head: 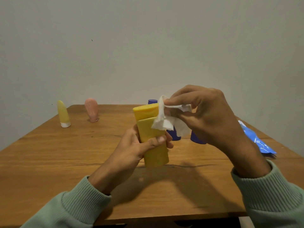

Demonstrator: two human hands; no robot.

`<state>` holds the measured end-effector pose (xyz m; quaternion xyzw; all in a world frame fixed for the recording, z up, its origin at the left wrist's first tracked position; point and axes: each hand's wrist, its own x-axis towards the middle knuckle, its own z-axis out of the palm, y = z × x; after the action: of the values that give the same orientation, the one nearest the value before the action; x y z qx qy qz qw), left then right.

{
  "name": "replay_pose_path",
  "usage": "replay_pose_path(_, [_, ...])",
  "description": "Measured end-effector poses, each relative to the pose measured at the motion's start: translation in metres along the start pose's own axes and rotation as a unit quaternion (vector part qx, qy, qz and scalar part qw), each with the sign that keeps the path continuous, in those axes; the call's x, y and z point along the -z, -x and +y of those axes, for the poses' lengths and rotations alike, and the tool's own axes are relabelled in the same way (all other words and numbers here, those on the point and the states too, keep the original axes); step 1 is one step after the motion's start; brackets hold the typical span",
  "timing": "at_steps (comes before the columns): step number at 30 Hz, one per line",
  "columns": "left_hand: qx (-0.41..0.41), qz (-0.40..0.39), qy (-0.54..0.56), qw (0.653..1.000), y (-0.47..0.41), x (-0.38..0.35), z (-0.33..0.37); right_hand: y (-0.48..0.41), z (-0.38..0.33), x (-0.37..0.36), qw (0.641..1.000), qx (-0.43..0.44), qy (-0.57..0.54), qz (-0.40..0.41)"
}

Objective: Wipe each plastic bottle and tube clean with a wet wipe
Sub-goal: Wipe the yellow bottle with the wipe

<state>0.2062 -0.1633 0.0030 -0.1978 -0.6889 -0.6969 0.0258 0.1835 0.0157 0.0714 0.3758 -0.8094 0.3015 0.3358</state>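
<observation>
My left hand (139, 145) grips a yellow plastic bottle (152, 134) around its middle and holds it upright above the wooden table (65, 162). My right hand (202, 112) pinches a white wet wipe (164, 119) between thumb and fingers. The wipe hangs against the bottle's upper right side, near its cap. Behind the hands stand dark blue bottles (174, 134), partly hidden; a blue cap (152, 101) shows above the yellow bottle.
A pale yellow tube (63, 114) with a white cap and a pink tube (91, 110) stand cap-down at the table's far left. A blue wet-wipe pack (256, 140) lies near the right edge. A plain wall rises behind the table.
</observation>
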Motion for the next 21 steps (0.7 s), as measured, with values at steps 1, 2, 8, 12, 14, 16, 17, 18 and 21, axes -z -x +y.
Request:
replay_pose_path(1, [-0.001,-0.009,0.018,1.000,0.000,0.000,0.002,0.000,0.001,0.001,1.000,-0.004,-0.003,0.000])
replay_pose_path(2, [-0.005,-0.022,0.031,0.999,0.001,-0.001,0.004,0.000,0.002,0.001,1.000,-0.007,-0.016,0.002])
replay_pose_path(8, [0.009,-0.062,0.084,0.995,0.002,-0.001,0.008,-0.002,-0.004,0.002,0.987,-0.029,-0.146,0.060])
replay_pose_path(12, [0.020,-0.053,0.085,0.995,0.001,0.002,0.007,0.000,-0.006,-0.004,0.993,-0.016,-0.113,0.027])
replay_pose_path(14, [0.022,-0.058,0.053,0.997,0.001,0.003,0.007,0.001,-0.006,-0.008,0.995,-0.014,-0.090,0.037])
replay_pose_path(16, [0.020,-0.067,0.012,0.997,0.002,0.004,0.008,0.001,-0.006,-0.011,0.996,-0.015,-0.067,0.063])
replay_pose_path(17, [0.019,-0.070,-0.006,0.997,0.002,0.005,0.008,0.002,-0.006,-0.012,0.996,-0.017,-0.060,0.071])
replay_pose_path(18, [0.020,-0.068,-0.018,0.997,0.001,0.005,0.009,0.002,-0.007,-0.013,0.996,-0.019,-0.056,0.071])
replay_pose_path(21, [0.022,-0.057,-0.042,0.997,0.001,0.006,0.011,0.003,-0.010,-0.016,0.998,-0.011,-0.037,0.043])
